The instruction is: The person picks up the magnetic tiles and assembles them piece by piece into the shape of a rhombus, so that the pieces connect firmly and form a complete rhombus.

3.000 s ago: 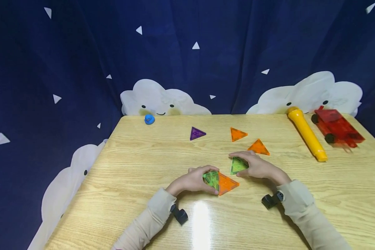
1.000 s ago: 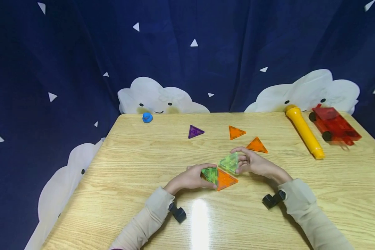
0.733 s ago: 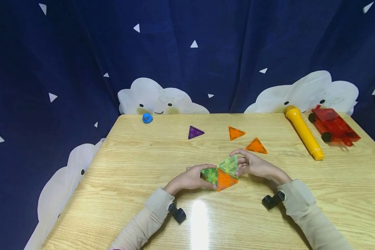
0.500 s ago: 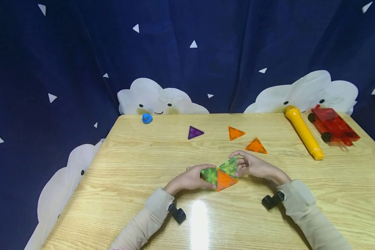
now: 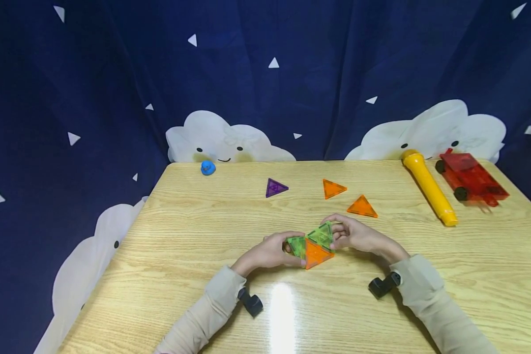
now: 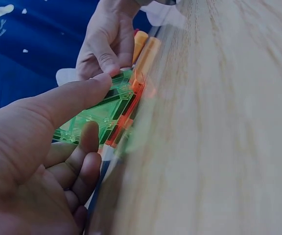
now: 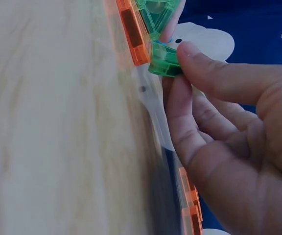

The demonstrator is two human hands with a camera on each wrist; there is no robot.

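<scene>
Over the table (image 5: 194, 226), the left hand (image 5: 272, 251) arches left of the nearest orange tile (image 5: 317, 254), thumb and fingers pinching the left green tile (image 5: 298, 246) beside it; the right hand (image 5: 363, 237), right of it, fingers curled, pinches the right green tile (image 5: 322, 236) along the orange tile's far edge.

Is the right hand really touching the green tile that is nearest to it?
Touching. The right wrist view shows it: the right hand pinches one end of the green tile, with no gap.

The left grip (image 6: 26, 152) pinches a green tile (image 6: 102, 113) beside an orange tile (image 6: 125, 119), the right grip (image 6: 106, 36) beyond
</scene>
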